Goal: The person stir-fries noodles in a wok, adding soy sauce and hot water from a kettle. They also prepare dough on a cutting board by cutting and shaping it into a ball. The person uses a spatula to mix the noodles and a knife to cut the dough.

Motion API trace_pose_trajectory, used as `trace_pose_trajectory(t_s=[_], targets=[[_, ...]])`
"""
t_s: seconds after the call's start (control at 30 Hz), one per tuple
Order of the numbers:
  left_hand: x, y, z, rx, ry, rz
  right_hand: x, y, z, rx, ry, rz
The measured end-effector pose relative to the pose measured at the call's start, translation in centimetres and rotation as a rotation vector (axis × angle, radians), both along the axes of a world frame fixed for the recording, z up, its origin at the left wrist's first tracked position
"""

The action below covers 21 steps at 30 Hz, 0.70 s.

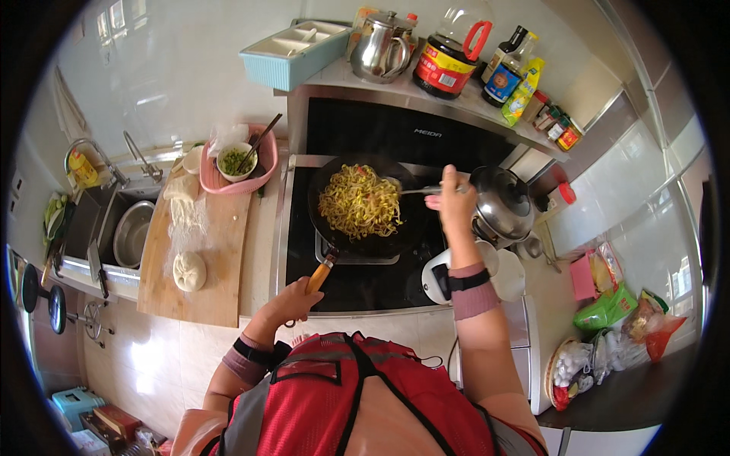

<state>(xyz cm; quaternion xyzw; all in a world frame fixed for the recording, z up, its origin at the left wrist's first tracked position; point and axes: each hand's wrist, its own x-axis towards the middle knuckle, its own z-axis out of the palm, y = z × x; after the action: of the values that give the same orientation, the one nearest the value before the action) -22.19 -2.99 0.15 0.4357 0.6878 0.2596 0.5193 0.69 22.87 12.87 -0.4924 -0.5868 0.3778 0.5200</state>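
Observation:
Before me a dark wok (412, 228) sits on the black glass cooktop (365, 290), holding a heap of yellow bean sprouts (359, 199). My left hand (292, 299) is closed around the wok's wooden handle (320, 273), at the near-left side of the wok. In my right hand (456, 199) is a metal cooking utensil (419, 190), blurred along its length. Its working end meets the right edge of the sprouts, so I cannot tell its exact shape.
A lidded steel pot (502, 199) stands close by my right hand. Left of the cooktop, a wooden board (222, 251) bears dough (189, 271) and flour. Behind it is a pink basket (268, 181) with a bowl of chopped greens (236, 162). A knife (97, 268) lies by the sink.

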Motion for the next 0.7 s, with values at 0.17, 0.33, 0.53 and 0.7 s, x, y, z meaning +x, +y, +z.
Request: trace_pose_trajectory(t_s=[0.17,0.33,0.53,0.7], targets=[[-0.2,-0.7,-0.6,0.015,0.000,0.027,-1.8,-9.7,-0.6,0.708,-0.439,0.339],[-0.2,-0.7,-0.9,0.033,-0.025,0.030,1.9,-15.8,-0.1,0.798,-0.562,0.592],[-0.1,-0.4,-0.6,0.029,-0.024,0.015,2.1,-4.5,-2.4,0.532,-0.248,0.138],[0.3,0.1,-0.3,0.043,0.000,0.017,-0.9,-0.3,-6.0,-0.147,0.471,0.211]])
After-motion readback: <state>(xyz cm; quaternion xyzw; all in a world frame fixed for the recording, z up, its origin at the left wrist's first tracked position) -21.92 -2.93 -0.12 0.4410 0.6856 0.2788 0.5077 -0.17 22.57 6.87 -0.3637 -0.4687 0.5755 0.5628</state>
